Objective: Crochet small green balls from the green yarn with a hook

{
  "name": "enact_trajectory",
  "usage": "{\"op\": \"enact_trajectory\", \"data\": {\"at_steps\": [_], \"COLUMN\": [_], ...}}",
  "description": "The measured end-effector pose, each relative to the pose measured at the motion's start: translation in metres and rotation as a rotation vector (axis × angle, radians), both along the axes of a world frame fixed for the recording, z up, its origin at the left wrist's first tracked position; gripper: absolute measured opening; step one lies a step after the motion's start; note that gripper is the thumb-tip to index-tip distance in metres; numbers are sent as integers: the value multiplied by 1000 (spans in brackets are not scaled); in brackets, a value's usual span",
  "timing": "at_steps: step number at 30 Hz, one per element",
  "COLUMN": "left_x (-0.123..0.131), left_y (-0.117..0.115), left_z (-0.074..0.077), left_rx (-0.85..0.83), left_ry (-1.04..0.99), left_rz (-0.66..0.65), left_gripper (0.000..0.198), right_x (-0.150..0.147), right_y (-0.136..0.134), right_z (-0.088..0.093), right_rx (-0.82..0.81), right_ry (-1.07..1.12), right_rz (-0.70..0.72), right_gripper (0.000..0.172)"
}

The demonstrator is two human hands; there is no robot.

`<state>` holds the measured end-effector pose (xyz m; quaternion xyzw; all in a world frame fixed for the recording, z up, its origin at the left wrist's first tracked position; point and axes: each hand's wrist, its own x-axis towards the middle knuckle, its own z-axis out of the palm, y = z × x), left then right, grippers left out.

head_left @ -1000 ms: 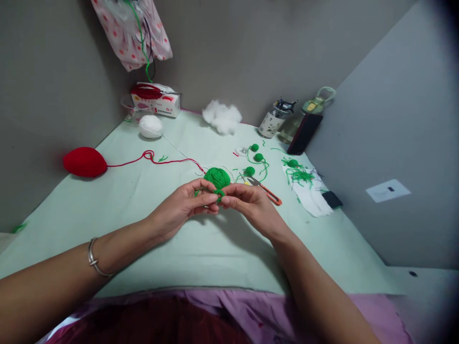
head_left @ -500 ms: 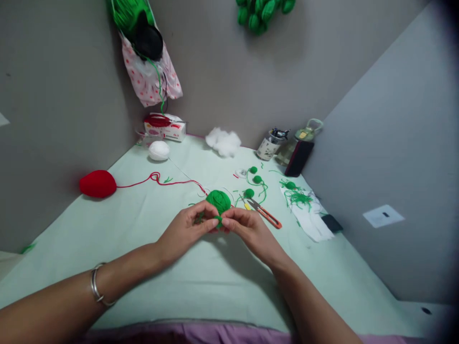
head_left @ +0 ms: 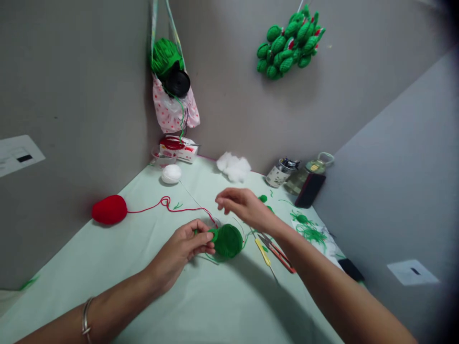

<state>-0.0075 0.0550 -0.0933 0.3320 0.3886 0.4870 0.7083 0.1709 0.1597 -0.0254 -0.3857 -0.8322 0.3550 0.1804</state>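
My left hand is closed, pinching a small green crocheted piece between thumb and fingers. Right beside it lies a ball of green yarn, partly behind my fingertips. My right hand is lifted over the middle of the table, its fingers loosely bent and apart, with nothing visible in them. Under and beside my right forearm are a crochet hook with a yellow handle and orange-handled thread snips. Small green crocheted balls lie partly hidden behind the right hand.
Red yarn, white yarn and fluffy white stuffing sit farther back. At the right are a pen holder, a bottle, a phone and green yarn scraps. Green crocheted pieces hang on the wall.
My right hand has let go of the green piece and moved up and away, over the table. My left hand keeps hold of it. The view has tilted upward.
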Motion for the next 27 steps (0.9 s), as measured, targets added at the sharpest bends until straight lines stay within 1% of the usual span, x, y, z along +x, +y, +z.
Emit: {"op": "enact_trajectory", "data": {"at_steps": [1, 4, 7, 9, 11, 14, 17, 20, 22, 24, 27], "left_x": [-3, -10, -17, -22, -27, -33, -36, -35, -34, -34, -34], "left_y": [2, 9, 17, 22, 25, 29, 30, 29, 27, 26, 25], "left_z": [1, 1, -2, -4, -5, -4, -3, -1, 0, 1, 2], "left_rx": [-25, -74, -93, -98, -108, -119, -124, -115, -86, -56, -33], "left_ry": [-42, -147, -213, -243, -266, -307, -349, -360, -356, -351, -345], "left_rz": [12, 26, 30, 44, 62, 59, 49, 43, 19, -8, -30], "left_gripper": [29, 28, 27, 25, 23, 21, 21, 21, 19, 19, 19], "right_x": [-12, -60, -116, -150, -178, -203, -213, -209, -199, -184, -149], "right_y": [21, 83, 133, 160, 183, 206, 215, 215, 215, 217, 215], "right_z": [-1, -7, -16, -23, -33, -48, -59, -58, -51, -40, -22], "right_rx": [78, 186, 321, 395, 455, 493, 534, 593, 637, 679, 708], "right_ry": [-32, -74, -119, -159, -203, -295, -362, -374, -352, -320, -259], "right_rz": [16, 20, -7, -31, -49, -43, -33, -25, -42, -89, -209], "right_gripper": [23, 21, 22, 30, 41, 48, 47, 39, 35, 34, 33]}}
